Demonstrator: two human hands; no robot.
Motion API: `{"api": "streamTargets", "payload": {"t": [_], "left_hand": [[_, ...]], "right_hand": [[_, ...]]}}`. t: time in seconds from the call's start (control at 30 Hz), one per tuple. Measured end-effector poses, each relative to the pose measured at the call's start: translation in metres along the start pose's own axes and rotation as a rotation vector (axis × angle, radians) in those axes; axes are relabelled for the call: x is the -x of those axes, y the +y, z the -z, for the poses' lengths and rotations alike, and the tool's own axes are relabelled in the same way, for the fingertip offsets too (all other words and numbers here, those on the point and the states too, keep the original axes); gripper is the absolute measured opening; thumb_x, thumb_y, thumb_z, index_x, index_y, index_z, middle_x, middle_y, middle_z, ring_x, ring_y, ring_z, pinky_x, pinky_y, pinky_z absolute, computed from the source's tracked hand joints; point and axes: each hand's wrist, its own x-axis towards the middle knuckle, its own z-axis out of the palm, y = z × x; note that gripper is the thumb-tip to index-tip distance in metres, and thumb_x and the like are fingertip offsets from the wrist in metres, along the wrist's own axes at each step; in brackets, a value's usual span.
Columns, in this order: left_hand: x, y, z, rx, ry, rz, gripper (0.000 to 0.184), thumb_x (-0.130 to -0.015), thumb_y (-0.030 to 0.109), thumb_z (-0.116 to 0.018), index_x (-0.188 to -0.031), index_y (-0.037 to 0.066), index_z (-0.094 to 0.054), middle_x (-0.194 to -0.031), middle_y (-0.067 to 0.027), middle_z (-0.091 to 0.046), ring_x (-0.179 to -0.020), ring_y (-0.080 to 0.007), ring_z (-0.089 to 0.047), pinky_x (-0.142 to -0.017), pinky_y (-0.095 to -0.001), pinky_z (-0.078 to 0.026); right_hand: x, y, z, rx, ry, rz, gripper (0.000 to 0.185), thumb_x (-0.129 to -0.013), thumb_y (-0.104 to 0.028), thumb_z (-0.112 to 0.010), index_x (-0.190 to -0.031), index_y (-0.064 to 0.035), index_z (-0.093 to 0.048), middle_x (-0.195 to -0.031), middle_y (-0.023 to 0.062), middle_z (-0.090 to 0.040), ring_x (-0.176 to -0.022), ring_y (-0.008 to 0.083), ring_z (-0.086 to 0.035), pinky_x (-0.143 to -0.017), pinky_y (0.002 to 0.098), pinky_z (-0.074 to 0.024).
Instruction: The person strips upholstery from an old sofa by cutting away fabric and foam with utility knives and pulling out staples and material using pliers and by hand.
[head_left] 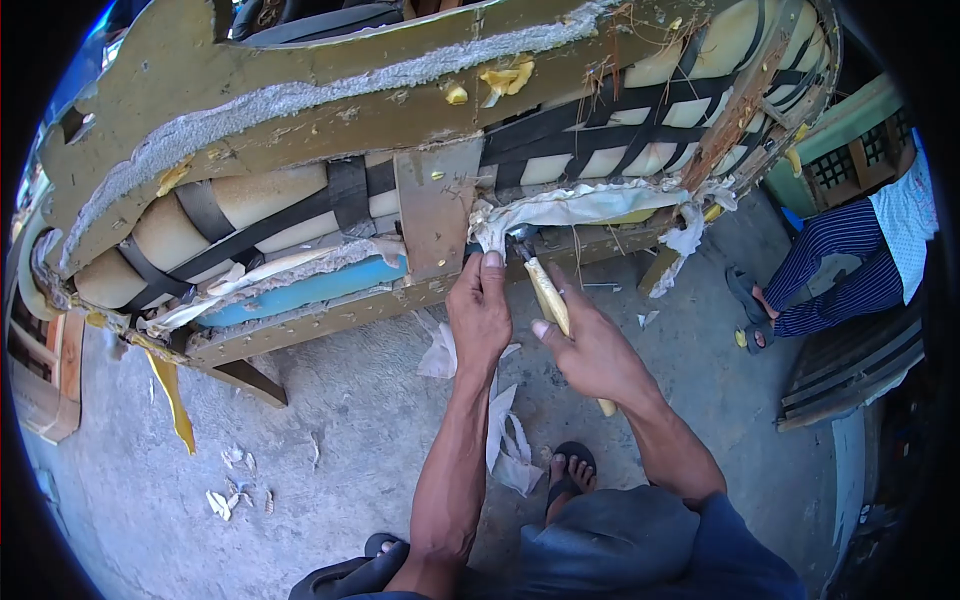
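A worn sofa frame (430, 210) with black webbing straps (350, 195) and pale padding behind them spans the upper view. My left hand (480, 305) pinches the lower end of a torn white fabric strip (575, 207) at the frame's lower rail, just right of a brown upright board. Beside it, my right hand (590, 345) is closed around the pale handle of a tool (547, 295). The tool's dark metal head lies against the rail next to the fabric; its exact shape is partly hidden.
Fabric scraps (515, 450) and smaller bits (225, 500) litter the concrete floor (330, 440). A yellow strip (172, 400) hangs from the frame at left. Another person in striped trousers (830, 260) is at the right, near a dark slatted piece (850, 370).
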Motion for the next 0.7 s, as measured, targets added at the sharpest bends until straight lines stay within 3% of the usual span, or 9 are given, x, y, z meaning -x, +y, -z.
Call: {"api": "streamTargets", "payload": {"t": [0.13,0.2,0.37,0.43,0.47,0.53,0.57,0.6,0.7], "left_hand": [[0.001,-0.003,-0.001,0.023,0.007,-0.012,0.041,-0.107,0.031,-0.048,-0.079,0.001,-0.048,-0.065,-0.0005,-0.036,-0.066,-0.01,-0.033,-0.056,-0.0309,-0.032],[0.001,-0.004,-0.001,0.001,0.007,-0.029,0.041,-0.108,0.031,-0.048,-0.079,0.001,-0.048,-0.066,0.0003,-0.037,-0.066,-0.0094,-0.033,-0.056,-0.0305,-0.031],[0.0,-0.003,0.0,0.013,-0.004,0.008,0.042,-0.108,0.032,-0.048,-0.081,0.001,-0.05,-0.067,0.001,-0.04,-0.067,-0.0091,-0.034,-0.057,-0.03,-0.032],[0.0,0.007,0.004,-0.008,-0.015,-0.001,0.042,-0.108,0.032,-0.048,-0.08,0.001,-0.047,-0.066,0.0019,-0.038,-0.067,-0.0084,-0.034,-0.056,-0.029,-0.033],[-0.001,0.012,0.007,-0.015,-0.017,0.01,0.042,-0.108,0.032,-0.048,-0.08,0.001,-0.047,-0.066,0.0019,-0.038,-0.067,-0.0084,-0.034,-0.056,-0.029,-0.033],[0.005,0.015,0.007,0.099,-0.073,0.089,0.042,-0.108,0.03,-0.048,-0.079,0.001,-0.044,-0.065,0.0022,-0.036,-0.066,-0.0091,-0.034,-0.055,-0.0293,-0.033],[0.017,0.021,0.002,-0.033,-0.053,0.096,0.041,-0.109,0.028,-0.047,-0.078,0.001,-0.041,-0.065,0.0027,-0.036,-0.064,-0.01,-0.035,-0.054,-0.0304,-0.033],[0.021,-0.004,0.004,-0.078,-0.049,0.034,0.039,-0.107,0.028,-0.049,-0.08,0.0,-0.045,-0.063,-0.0023,-0.041,-0.061,-0.0131,-0.037,-0.054,-0.0329,-0.036],[0.004,-0.007,0.016,-0.276,-0.039,-0.16,0.033,-0.104,0.027,-0.053,-0.085,-0.001,-0.052,-0.066,-0.0173,-0.049,-0.061,-0.0197,-0.041,-0.058,-0.0373,-0.041]], "right_hand": [[0.0,-0.013,0.01,0.053,-0.023,-0.055,0.07,-0.098,-0.018,-0.058,-0.153,0.0077,-0.023,-0.127,0.0388,-0.048,-0.118,0.0534,-0.054,-0.101,0.0516,-0.0436],[0.001,-0.02,0.013,0.025,-0.062,-0.08,0.072,-0.097,-0.015,-0.059,-0.152,0.0115,-0.02,-0.148,0.0399,-0.035,-0.14,0.0491,-0.037,-0.116,0.0474,-0.0308],[-0.011,-0.016,0.001,0.109,-0.058,-0.058,0.061,-0.096,-0.015,-0.059,-0.144,0.0125,-0.033,-0.138,0.0393,-0.044,-0.127,0.05,-0.049,-0.105,0.0519,-0.0408],[-0.013,-0.019,0.011,0.094,-0.094,-0.082,0.043,-0.095,-0.015,-0.061,-0.126,0.0106,-0.045,-0.115,0.0393,-0.057,-0.109,0.0522,-0.059,-0.091,0.0565,-0.0461],[-0.014,-0.021,0.014,0.087,-0.103,-0.091,0.043,-0.095,-0.015,-0.061,-0.126,0.0106,-0.045,-0.115,0.0393,-0.057,-0.109,0.0522,-0.059,-0.091,0.0565,-0.0461],[-0.007,-0.016,0.012,0.028,-0.125,-0.154,0.033,-0.095,-0.017,-0.061,-0.113,0.0072,-0.046,-0.091,0.0371,-0.062,-0.091,0.0556,-0.061,-0.081,0.0602,-0.0467],[0.011,0.027,-0.025,0.038,0.055,-0.078,0.029,-0.093,-0.012,-0.058,-0.11,0.0076,-0.045,-0.077,0.0352,-0.063,-0.079,0.0553,-0.064,-0.074,0.0603,-0.0505],[0.039,0.032,-0.042,-0.002,0.005,-0.095,0.029,-0.093,-0.012,-0.058,-0.11,0.0076,-0.045,-0.077,0.0352,-0.063,-0.079,0.0553,-0.064,-0.074,0.0603,-0.0505],[0.007,0.033,-0.026,-0.045,-0.071,-0.167,0.024,-0.095,-0.013,-0.059,-0.107,0.0004,-0.043,-0.078,0.0356,-0.062,-0.084,0.0562,-0.062,-0.073,0.061,-0.0467]]}}
